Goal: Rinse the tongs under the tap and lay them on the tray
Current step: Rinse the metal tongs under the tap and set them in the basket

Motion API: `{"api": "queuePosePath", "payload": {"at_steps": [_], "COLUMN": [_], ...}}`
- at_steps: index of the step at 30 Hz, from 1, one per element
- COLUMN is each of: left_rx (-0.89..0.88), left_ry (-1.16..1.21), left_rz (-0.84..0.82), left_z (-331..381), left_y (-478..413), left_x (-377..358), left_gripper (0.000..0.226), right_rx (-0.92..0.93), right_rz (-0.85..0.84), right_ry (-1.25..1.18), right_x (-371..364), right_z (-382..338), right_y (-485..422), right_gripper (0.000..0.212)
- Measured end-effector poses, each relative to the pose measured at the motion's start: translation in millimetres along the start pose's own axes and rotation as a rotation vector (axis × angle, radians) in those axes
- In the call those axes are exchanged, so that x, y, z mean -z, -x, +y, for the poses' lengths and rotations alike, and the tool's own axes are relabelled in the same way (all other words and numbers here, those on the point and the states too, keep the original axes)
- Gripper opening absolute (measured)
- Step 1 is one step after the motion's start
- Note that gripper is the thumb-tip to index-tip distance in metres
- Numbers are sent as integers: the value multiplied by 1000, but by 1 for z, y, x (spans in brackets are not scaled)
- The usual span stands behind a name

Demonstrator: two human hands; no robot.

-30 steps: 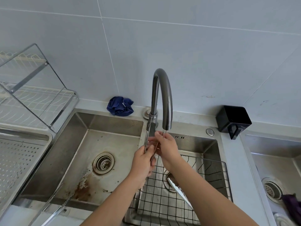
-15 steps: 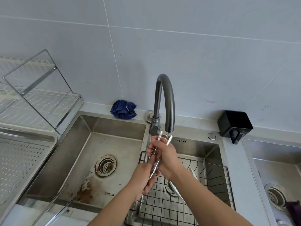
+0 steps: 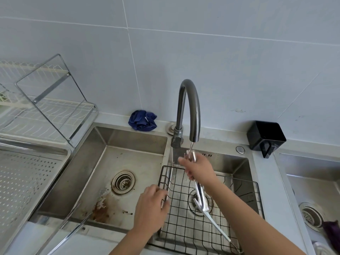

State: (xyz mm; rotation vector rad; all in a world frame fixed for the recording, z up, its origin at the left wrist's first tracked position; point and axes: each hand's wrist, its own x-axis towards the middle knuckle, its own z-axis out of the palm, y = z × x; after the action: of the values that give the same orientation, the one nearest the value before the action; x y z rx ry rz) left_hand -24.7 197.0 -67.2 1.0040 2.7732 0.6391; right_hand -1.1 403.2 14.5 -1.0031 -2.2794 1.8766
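Over the steel sink (image 3: 228, 162), the right hand (image 3: 197, 170) grips the tongs (image 3: 199, 193) mid-shaft beneath the tap (image 3: 189, 107); left hand (image 3: 150, 208) loosely curled, empty; wet, stiff metal, probably slippery, so hold mid-shaft.

The tongs (image 3: 199, 192) are shiny bare metal, the tap (image 3: 189, 107) a dark glossy metal, the sink (image 3: 103, 162) brushed steel stained with rust, the rack (image 3: 184, 183) thin black coated wire, the tray (image 3: 24, 181) perforated matt steel, the cloth (image 3: 142, 120) crumpled blue fabric, the wall (image 3: 220, 61) smooth tile
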Motion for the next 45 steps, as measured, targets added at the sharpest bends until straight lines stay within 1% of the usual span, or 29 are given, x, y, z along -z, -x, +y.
{"api": "queuePosePath", "payload": {"at_steps": [2,3,4,5,7,11,15,17,20,22,26,29,31,34,39,41,43,45], "left_rx": [-5,-9,-10,-16,-35,-79,-105,-116,-124,-118,-109,-77,-24,91,263,354,464,612], "left_ry": [-35,-57,-76,-96,-158,-260,-276,-282,-281,-275,-225,-110,-45,-36,-115,-193,-251,-261], "left_rz": [-132,-188,-232,-264,-300,-294,-299,-296,-266,-260,-227,-158,-75,42,202,203,151,100], "left_z": [-2,-2,-1,-1,-2,-7,-8,-9,-10,-10,-10,-11,-17,-40,-92,-113,-133,-151], "left_y": [7,11,15,19,24,27,28,28,29,29,30,31,35,43,60,68,78,89], "left_x": [-12,-18,-23,-28,-34,-39,-39,-40,-41,-43,-42,-30,-16,14,67,84,93,99], "left_gripper": [55,65,71,75,77,75,70,68,67,66,63,63,61,56,47,46,58,79], "right_rx": [-66,-91,-110,-129,-169,-225,-144,-64,111,171,120,68,59,56,39,48,43,43], "right_rz": [-40,-46,-51,-50,-22,35,59,85,131,107,16,-20,-28,-28,-69,-78,-83,-76], "right_ry": [428,642,818,946,1069,1058,995,972,974,939,910,866,850,841,900,888,842,809], "right_x": [-4,-6,-7,-6,-1,11,10,7,-7,-22,-51,-61,-62,-61,-66,-74,-84,-90], "right_z": [22,33,43,53,70,94,111,116,122,128,145,157,161,163,152,148,148,152], "right_y": [5,8,10,12,14,17,26,34,49,62,79,86,86,81,64,60,62,65], "right_gripper": [67,76,78,77,75,79,75,67,44,38,37,37,36,37,37,37,37,37]}}
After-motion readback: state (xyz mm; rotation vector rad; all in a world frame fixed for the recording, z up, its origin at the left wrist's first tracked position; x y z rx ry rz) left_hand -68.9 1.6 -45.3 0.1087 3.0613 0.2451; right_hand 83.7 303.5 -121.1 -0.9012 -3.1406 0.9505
